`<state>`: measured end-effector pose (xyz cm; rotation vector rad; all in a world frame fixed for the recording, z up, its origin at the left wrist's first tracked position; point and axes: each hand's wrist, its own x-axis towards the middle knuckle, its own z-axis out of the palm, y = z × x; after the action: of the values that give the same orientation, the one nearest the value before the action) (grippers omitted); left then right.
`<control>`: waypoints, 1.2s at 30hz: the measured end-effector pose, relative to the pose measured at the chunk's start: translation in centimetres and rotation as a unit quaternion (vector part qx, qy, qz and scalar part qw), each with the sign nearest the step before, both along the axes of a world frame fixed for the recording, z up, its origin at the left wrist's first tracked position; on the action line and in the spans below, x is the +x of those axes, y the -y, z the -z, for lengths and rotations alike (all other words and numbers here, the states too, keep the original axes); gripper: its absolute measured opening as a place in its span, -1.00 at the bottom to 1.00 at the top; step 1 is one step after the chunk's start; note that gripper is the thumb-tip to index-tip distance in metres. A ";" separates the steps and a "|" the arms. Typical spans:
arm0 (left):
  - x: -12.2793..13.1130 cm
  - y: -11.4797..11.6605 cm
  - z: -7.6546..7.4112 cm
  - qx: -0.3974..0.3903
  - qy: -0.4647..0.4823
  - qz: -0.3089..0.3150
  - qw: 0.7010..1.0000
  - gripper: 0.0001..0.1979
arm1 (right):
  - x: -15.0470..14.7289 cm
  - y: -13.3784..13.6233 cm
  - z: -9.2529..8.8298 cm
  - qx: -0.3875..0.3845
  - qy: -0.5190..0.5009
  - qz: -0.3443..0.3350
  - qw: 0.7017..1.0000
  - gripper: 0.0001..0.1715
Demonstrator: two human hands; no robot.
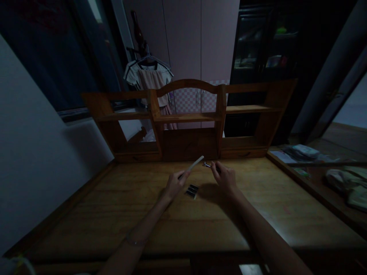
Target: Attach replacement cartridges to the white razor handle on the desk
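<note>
**Picked up, held apart**

Near the centre of the frame, your left hand (174, 184) grips a pale stick (196, 163); your right hand (225, 176) pinches a metal-headed tool (208, 165). Their ends appear close but apart. Below, a dark pack (192, 191) lies on the tabletop (114, 214). Picking up looks done; what remains, I cannot tell.

Stick (196, 163): off-white.
Tool (207, 165): silvery head.
Case (192, 190): black, pale edging.
Desk (114, 214): honey-yellow, wood-grained.
Shelves (186, 117): orange-brown.
Wardrobe (183, 46): dusky pink; lower doors (185, 100), pink-and-white check.
Shirt (131, 72): white, black trim.
Cabinet (259, 47): black.
Curtain (57, 68): dark blue, muted reddish patch above.
Bracelet (134, 241): silvery.
Wall (28, 133): bluish grey.
</note>
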<state>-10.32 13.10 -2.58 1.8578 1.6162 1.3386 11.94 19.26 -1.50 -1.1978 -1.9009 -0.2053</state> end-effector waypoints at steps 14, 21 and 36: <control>0.3 0.2 -0.3 -0.017 -0.019 -0.001 1.000 -0.50 | 0.1 0.0 0.1 0.001 0.005 0.004 1.000 -0.52; 0.3 0.2 -0.2 -0.012 -0.022 0.013 1.000 -0.52 | 0.0 -0.1 0.2 0.001 0.011 -0.002 1.000 -0.52; 0.4 -0.2 0.2 -0.022 0.018 0.023 0.999 -0.50 | 0.5 -0.5 0.0 0.003 -0.001 0.014 1.000 -0.52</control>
<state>-9.96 13.26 -2.81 1.8232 1.5639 1.2990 12.47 19.78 -1.52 -1.2202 -1.8821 -0.2256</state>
